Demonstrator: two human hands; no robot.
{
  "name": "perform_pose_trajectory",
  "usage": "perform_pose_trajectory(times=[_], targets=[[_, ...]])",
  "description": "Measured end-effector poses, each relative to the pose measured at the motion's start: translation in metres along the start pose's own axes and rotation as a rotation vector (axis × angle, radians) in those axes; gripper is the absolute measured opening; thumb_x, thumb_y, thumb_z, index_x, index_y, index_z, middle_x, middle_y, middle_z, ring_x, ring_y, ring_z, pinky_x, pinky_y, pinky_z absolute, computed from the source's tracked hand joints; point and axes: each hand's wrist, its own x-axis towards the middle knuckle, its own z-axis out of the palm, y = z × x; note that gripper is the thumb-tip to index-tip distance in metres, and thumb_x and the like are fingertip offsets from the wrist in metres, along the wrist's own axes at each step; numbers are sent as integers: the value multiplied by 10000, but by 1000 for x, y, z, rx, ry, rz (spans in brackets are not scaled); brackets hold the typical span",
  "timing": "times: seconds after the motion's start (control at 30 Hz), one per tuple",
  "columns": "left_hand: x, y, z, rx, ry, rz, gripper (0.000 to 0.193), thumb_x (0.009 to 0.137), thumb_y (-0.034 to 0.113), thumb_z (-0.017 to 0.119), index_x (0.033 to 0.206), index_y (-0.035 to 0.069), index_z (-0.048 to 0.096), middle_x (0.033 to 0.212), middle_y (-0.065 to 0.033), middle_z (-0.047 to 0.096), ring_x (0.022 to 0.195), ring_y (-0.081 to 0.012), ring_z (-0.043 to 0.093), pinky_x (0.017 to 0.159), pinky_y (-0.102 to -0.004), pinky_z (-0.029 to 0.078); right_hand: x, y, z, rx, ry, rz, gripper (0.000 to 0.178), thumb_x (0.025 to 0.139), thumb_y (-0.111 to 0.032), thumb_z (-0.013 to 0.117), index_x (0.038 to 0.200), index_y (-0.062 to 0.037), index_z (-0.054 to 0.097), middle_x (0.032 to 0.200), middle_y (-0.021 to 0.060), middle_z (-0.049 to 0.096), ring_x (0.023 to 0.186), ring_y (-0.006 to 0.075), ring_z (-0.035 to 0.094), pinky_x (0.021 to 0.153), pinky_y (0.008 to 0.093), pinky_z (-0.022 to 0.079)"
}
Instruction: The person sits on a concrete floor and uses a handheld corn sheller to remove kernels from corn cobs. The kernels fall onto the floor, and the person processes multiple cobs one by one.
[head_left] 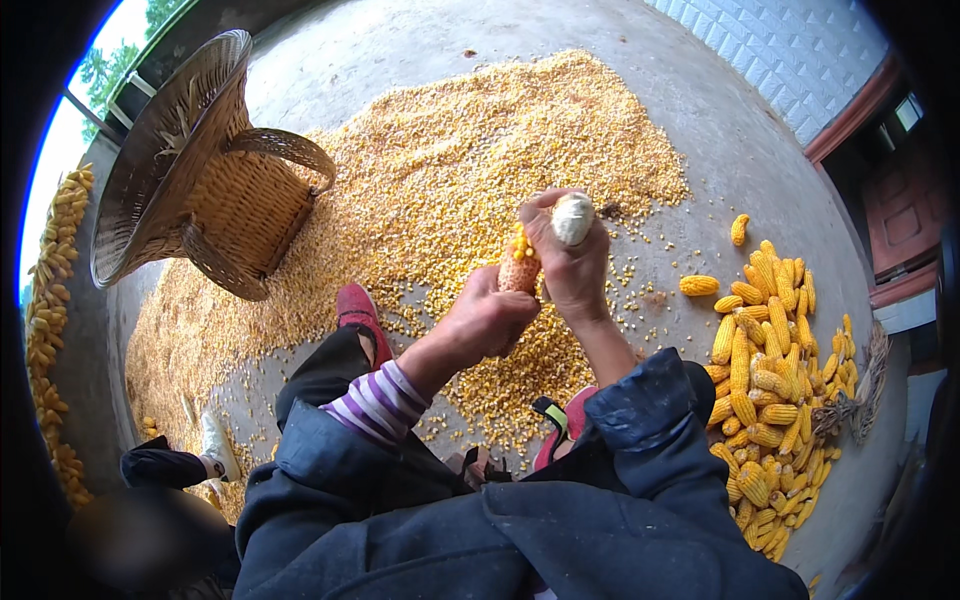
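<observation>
My left hand (489,312) is closed round a corn cob (517,272). Most of the cob's visible side is stripped to its reddish core, with some yellow kernels left at its upper end. Against that end, my right hand (572,268) is closed, its fingers curled. A white, rounded end (573,219) sticks out at the top of my right fist; the rest of this thing is hidden in the fist, so its kind is unclear. Beneath both hands lies a heap of loose corn kernels (530,365), between my feet in red shoes (364,318).
A wide layer of kernels (500,130) covers the concrete floor ahead. A woven basket (245,205) with a flared rim lies tipped at left. Unshelled corn ears (765,385) are piled at right. More ears (52,290) line the left edge. Another person's shoe (219,447) is at lower left.
</observation>
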Motion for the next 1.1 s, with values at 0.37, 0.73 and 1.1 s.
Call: perform_pose_trajectory(times=[0.37, 0.73, 1.1], targets=[[-6, 15, 6, 41, 87, 131, 220, 783, 136, 638, 926, 31, 509, 594, 9, 497, 427, -67, 451, 382, -224, 343, 14, -17, -18, 421, -215, 376, 414, 862, -286, 693, 1147, -43, 518, 974, 92, 633, 927, 182, 634, 811, 301, 515], [7, -3, 6, 371, 369, 345, 334, 700, 46, 571, 1025, -17, 526, 833, -106, 621, 767, -186, 605, 689, -318, 481, 7, -27, -12, 422, -355, 289, 365, 823, -142, 726, 1155, -65, 595, 988, 4, 624, 855, 74, 579, 772, 236, 485], [-3, -5, 10, -116, -8, -39, 196, 762, 90, 613, 913, 39, 499, 575, 10, 470, 403, -80, 433, 366, -237, 343, 7, 7, -7, 47, 52, 41, 158, 824, -122, 733, 890, -52, 607, 746, -23, 596, 663, 65, 542, 597, 220, 446]])
